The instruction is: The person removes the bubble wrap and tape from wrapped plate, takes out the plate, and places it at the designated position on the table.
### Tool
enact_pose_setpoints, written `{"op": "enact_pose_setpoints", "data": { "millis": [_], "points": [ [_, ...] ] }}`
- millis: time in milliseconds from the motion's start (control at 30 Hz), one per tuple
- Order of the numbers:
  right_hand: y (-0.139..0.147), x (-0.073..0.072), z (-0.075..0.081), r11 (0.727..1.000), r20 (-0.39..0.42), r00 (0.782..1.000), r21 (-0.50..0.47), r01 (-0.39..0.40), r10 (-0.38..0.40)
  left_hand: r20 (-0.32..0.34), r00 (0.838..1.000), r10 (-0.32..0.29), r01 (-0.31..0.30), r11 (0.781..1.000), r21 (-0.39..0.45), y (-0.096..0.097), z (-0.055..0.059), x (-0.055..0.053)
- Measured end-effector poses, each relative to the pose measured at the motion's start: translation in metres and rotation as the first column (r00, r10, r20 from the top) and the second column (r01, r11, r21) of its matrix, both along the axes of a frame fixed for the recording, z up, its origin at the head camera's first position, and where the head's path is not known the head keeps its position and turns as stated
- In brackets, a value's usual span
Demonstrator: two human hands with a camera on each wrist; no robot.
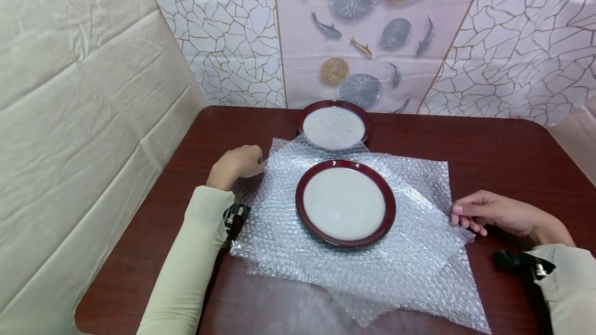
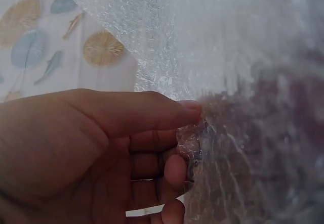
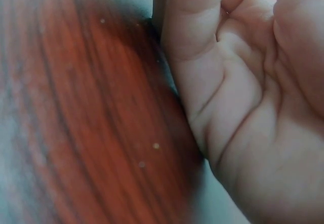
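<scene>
A white plate with a dark red rim [image 1: 344,203] lies on layered sheets of clear bubble wrap [image 1: 279,221] in the middle of the table. Behind it, a second red-rimmed plate [image 1: 333,127] is partly covered by a corner of the wrap. At the wrap's left edge, my left hand [image 1: 238,165] pinches the sheet between thumb and fingers, seen close up in the left wrist view [image 2: 152,115]. My right hand [image 1: 503,213] holds the wrap's right edge between thumb and fingers. In the right wrist view only its palm [image 3: 238,92] shows, and its fingertips are out of frame.
The dark red-brown wooden table [image 1: 521,154] has rounded corners. A patterned cloth wall [image 1: 233,35] stands behind it, and a padded cream panel [image 1: 84,133] runs along the left side. Black straps with small devices [image 1: 236,217] sit on both wrists.
</scene>
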State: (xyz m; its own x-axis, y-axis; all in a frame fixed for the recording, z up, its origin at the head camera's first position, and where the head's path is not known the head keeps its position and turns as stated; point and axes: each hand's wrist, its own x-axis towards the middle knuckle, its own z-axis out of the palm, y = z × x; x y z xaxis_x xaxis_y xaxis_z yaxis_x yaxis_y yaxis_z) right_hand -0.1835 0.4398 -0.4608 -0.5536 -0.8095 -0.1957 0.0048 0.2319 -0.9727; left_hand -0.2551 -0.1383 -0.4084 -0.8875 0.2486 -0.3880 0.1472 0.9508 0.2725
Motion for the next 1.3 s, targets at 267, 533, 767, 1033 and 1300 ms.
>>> {"op": "enact_pose_setpoints", "data": {
  "millis": [267, 533, 767, 1033, 1300],
  "points": [
    [0.0, 0.0, -0.001, 1.0, 0.004, 1.0, -0.01, 0.0, 0.0, -0.003, 0.999, -0.039, 0.039, 0.995, 0.096, -0.007, -0.004, -0.004],
    [0.0, 0.0, 0.0, 1.0, 0.005, 1.0, -0.012, 0.004, -0.004, -0.057, 0.998, -0.022, 0.032, 0.981, 0.189, -0.014, -0.003, -0.003],
    [-0.001, 0.001, 0.001, 1.0, 0.006, 1.0, -0.002, 0.008, -0.008, -0.035, 0.999, 0.035, -0.028, 0.983, 0.181, -0.014, -0.006, -0.005],
    [-0.002, -0.001, 0.0, 1.0, 0.007, 1.0, -0.009, 0.006, -0.005, 0.003, 0.997, 0.083, -0.083, 0.983, 0.162, -0.015, -0.008, -0.007],
    [-0.001, 0.0, -0.001, 1.0, 0.016, 1.0, -0.018, 0.009, -0.009, 0.011, 1.0, 0.027, -0.028, 0.994, 0.109, -0.011, -0.008, -0.008]
  ]
}}
